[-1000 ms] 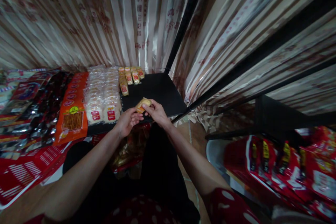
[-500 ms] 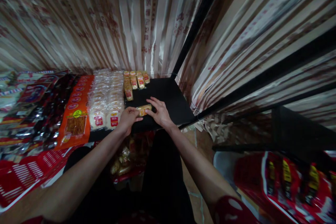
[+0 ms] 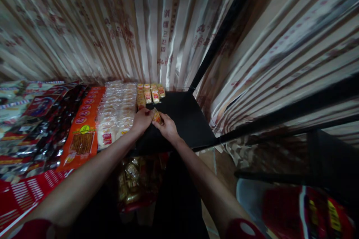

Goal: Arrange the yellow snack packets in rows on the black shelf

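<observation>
Between my two hands is a small yellow wrapped snack cake (image 3: 157, 117), tilted upright above the black shelf (image 3: 185, 114). My right hand (image 3: 168, 127) grips its right side, thumb and fingers closed around it. My left hand (image 3: 142, 120) pinches it from the left, with its fingertips partly hidden. Just beyond my left hand, several matching wrapped snack cakes (image 3: 147, 96) stand in short rows at the back of the shelf. Left of them are rows of clear-wrapped white cakes (image 3: 116, 101) with red labels, partly covered by my left hand and forearm.
An orange snack bag (image 3: 82, 143) and dark shiny packets (image 3: 49, 127) cover the shelf's left part. Below its front edge is a container of yellow wrapped packets (image 3: 133, 179). A black post (image 3: 207, 59) rises at the back corner before a pleated curtain (image 3: 168, 26). Red packages (image 3: 286, 209) sit lower right.
The snack cake has turned from lying sideways to standing more upright. My right-hand fingers have closed around it, and both hands are closer together. The view has shifted slightly.
</observation>
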Demonstrator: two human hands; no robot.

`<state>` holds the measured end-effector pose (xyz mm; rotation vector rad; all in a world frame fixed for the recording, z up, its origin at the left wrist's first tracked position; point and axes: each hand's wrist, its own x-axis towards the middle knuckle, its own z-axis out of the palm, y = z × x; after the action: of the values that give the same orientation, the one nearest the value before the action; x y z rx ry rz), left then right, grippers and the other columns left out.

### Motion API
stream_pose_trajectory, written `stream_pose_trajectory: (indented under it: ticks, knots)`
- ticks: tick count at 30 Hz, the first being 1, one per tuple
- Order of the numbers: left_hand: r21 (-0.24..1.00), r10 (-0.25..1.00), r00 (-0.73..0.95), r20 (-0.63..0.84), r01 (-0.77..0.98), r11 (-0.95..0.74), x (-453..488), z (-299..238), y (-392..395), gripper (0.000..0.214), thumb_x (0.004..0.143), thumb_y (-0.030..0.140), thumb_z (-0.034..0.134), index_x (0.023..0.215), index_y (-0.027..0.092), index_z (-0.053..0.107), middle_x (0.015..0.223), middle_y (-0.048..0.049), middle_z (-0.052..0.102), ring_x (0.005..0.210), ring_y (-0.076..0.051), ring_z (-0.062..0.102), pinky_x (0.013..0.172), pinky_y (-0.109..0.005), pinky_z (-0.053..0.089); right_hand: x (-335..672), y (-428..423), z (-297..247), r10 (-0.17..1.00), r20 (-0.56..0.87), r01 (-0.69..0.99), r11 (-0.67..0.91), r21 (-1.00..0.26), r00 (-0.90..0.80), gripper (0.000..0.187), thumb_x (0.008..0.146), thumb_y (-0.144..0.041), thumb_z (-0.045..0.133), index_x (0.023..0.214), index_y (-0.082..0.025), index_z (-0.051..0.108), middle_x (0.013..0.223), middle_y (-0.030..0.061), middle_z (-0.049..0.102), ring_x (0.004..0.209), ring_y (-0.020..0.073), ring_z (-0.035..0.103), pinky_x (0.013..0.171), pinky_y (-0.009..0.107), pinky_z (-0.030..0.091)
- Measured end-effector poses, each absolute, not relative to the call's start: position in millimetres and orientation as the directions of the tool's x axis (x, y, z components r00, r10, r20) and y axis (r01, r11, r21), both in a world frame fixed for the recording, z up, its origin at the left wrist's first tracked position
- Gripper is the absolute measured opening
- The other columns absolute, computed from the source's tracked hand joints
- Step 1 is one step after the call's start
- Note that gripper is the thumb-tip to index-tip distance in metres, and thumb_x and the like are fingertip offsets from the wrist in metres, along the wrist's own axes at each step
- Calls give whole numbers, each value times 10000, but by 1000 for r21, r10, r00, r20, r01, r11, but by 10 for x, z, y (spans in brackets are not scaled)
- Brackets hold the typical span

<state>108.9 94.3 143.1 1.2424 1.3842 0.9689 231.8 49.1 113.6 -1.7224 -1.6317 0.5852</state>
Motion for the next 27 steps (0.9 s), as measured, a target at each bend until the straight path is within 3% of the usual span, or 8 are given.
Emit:
stream_pose_trajectory:
  ticks: [4,8,13,18,23,27]
  knots:
    - [960,996,-39,-80,264,87,1142,1412,1020,88,649,186,627,735,193,608,727,-25,628,769,-170,582,699,-252,420,2244,777,1118,953,91,662,-130,-738,289,496,788,-409,568,1220,-212,427,950,41,657,836,182,619,733,294,465]
    - [965,996,-27,-89,246,93,1197,1371,1065,108,694,177,585,792,215,609,842,-33,621,809,-174,569,718,-269,434,2150,1039,1159,918,92,725,-239,-646,385,430,792,-413,560,1148,-211,427,927,60,651,913,212,597,737,314,452]
    - [955,999,8,-45,293,41,1230,1382,1138,123,736,137,520,678,221,590,783,-20,609,886,-190,562,821,-300,427,2068,1245,1258,940,24,785,-269,-557,340,342,849,-333,481,1158,-212,401,993,95,625,832,228,624,689,335,448]
    - [946,1000,-5,1,324,1,1238,1366,1196,147,713,93,524,695,222,592,918,-29,632,1002,-211,543,961,-347,354,2036,1364,1242,940,5,783,-280,-556,340,303,857,-252,456,1151,-215,394,1106,101,575,835,211,627,705,332,448]
    - [928,1000,1,-18,371,16,1223,1314,1241,130,697,94,540,675,211,594,934,-56,632,970,-232,563,926,-354,379,2026,1440,1188,933,9,756,-287,-588,361,305,857,-333,458,1128,-205,404,1112,105,556,824,220,624,709,346,451]
    - [927,999,-5,-49,373,48,1210,1304,1262,125,702,109,551,679,218,607,911,-48,639,930,-227,577,905,-354,395,2027,1455,1153,939,-11,739,-279,-614,345,328,840,-284,472,1148,-197,403,1110,107,535,816,211,616,707,335,454]
